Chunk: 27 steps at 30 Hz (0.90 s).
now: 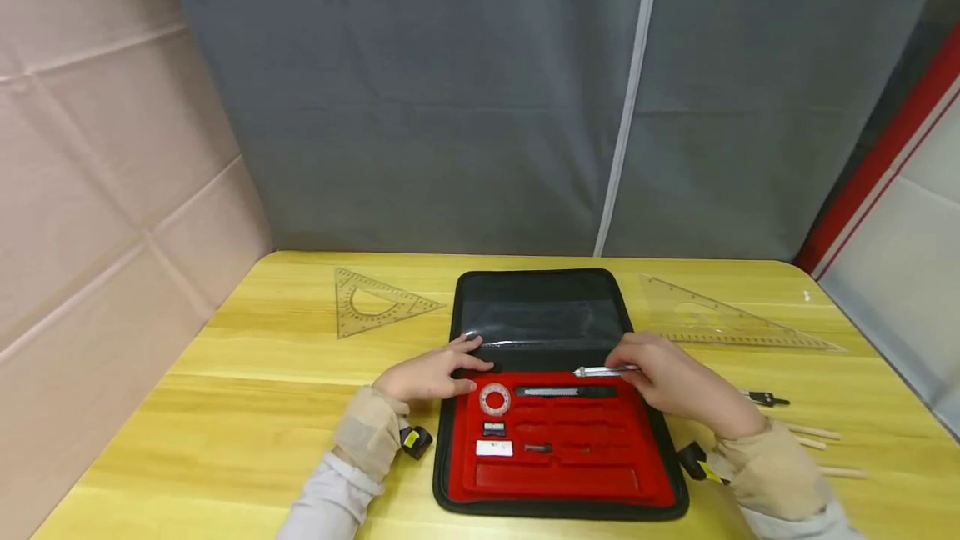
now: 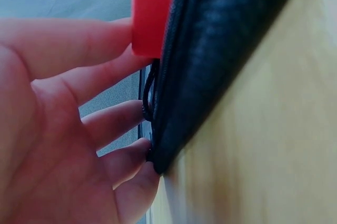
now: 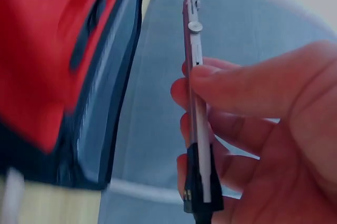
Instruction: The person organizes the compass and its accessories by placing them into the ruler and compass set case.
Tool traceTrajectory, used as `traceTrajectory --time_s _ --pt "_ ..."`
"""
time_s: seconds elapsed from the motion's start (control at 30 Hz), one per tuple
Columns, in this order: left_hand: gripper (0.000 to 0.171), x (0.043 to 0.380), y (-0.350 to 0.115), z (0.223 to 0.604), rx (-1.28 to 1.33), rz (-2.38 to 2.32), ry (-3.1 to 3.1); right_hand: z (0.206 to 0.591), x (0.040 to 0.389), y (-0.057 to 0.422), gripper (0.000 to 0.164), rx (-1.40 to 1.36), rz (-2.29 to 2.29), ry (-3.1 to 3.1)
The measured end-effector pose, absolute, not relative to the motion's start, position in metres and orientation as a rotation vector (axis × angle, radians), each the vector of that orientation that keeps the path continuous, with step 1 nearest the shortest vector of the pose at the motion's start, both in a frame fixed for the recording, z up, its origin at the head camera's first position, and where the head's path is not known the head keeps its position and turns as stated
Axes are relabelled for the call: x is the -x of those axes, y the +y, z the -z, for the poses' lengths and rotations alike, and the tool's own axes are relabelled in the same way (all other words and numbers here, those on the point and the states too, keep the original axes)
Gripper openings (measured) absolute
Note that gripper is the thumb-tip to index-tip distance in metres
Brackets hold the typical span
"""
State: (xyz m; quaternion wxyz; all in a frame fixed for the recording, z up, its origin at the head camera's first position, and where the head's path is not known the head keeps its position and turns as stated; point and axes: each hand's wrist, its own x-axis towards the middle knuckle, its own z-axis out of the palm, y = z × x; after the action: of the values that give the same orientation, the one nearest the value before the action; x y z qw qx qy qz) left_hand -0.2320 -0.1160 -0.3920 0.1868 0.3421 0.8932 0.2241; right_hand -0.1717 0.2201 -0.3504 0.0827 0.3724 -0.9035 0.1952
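Observation:
My right hand (image 1: pixel 663 373) pinches a folded drawing compass (image 1: pixel 600 372) over the top of the red tray (image 1: pixel 570 494). Its silver legs, small round screw and black head show in the right wrist view, where the compass (image 3: pixel 195 108) lies between thumb and fingers. My left hand (image 1: pixel 435 373) rests with fingers spread on the left edge of the open black zip case (image 1: pixel 547 286). From the left wrist, fingertips of that hand (image 2: pixel 68 113) touch the case's zipped edge. In the tray sit a white ring (image 1: pixel 494 399), a black utility knife (image 1: pixel 566 392), a sharpener (image 1: pixel 493 428) and an eraser (image 1: pixel 494 447).
One clear set square (image 1: pixel 386 304) lies at the left, another (image 1: pixel 738 319) at the right, both behind the hands. Beyond the right wrist are a black-ended metal tool (image 1: pixel 767 398) and several thin wooden sticks (image 1: pixel 840 472). A grey curtain (image 1: pixel 450 107) hangs behind the table.

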Motion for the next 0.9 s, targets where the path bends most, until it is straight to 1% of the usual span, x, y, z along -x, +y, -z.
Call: traceTrajectory --time_s 0.2,0.37,0.73,0.9 --pt "0.041 0.231 -0.114 0.391 -0.963 -0.628 2.513 0.351 0.168 0.191 0.019 -1.112 -0.536 -2.787" --pt "0.041 0.231 -0.115 0.39 -0.968 -0.619 2.517 0.355 0.169 0.176 0.019 -1.114 -0.454 -2.861" --pt "0.042 0.232 -0.116 0.391 -0.979 -0.615 2.518 0.365 0.17 0.158 0.017 -1.142 -0.366 -2.937" --pt "0.042 0.232 -0.115 0.391 -0.964 -0.623 2.516 0.365 0.171 0.155 0.015 -1.2 -0.336 -2.938"
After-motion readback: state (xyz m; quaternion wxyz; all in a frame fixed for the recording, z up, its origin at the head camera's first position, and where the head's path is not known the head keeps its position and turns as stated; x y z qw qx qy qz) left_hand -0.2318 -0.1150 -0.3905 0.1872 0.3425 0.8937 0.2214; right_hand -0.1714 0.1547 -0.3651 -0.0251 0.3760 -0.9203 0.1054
